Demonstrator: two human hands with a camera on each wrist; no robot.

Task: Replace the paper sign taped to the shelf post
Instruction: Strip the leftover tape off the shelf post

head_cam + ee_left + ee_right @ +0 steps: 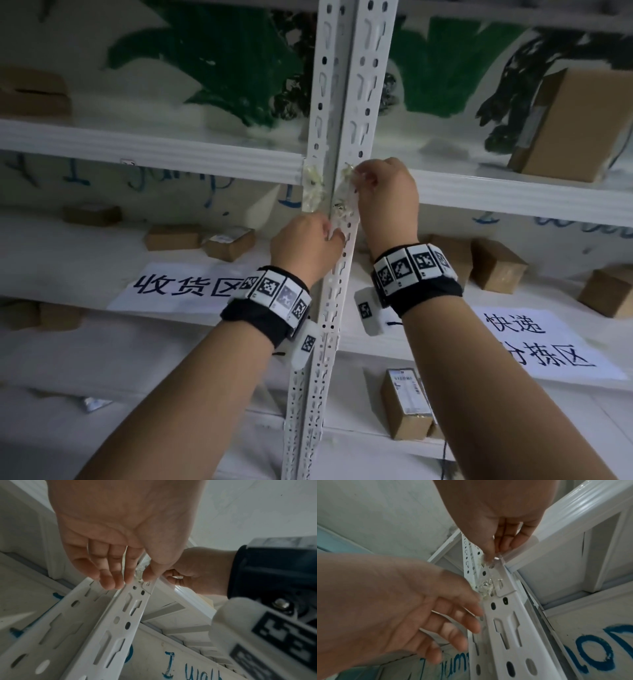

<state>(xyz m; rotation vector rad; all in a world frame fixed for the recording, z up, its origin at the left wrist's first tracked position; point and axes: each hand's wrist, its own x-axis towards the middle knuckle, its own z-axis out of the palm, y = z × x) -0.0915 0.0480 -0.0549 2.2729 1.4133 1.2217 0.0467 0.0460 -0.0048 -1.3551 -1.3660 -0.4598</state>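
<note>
We see two white shelf posts (342, 144) standing side by side, with scraps of clear tape (344, 209) still stuck on them at the level of a shelf edge. Our right hand (387, 202) is raised against the right post, its thumb and fingertips (503, 546) drawn together and pinching a crumpled bit of tape at the post's face. Our left hand (305, 246) sits lower, at the left post: its fingers (109, 574) are loosely extended and slightly apart, and the thumb tip and forefinger rest on the post beside another clump of tape; we cannot tell whether they actually nip it.

Neither hand holds a paper sign. One printed paper sign (185, 287) lies flat on the shelf to the left of the posts, partly behind the left wrist, and a second paper sign (544, 346) lies flat on the shelf to the right. Small cardboard boxes (496, 267) are scattered on the shelves, well apart from the hands.
</note>
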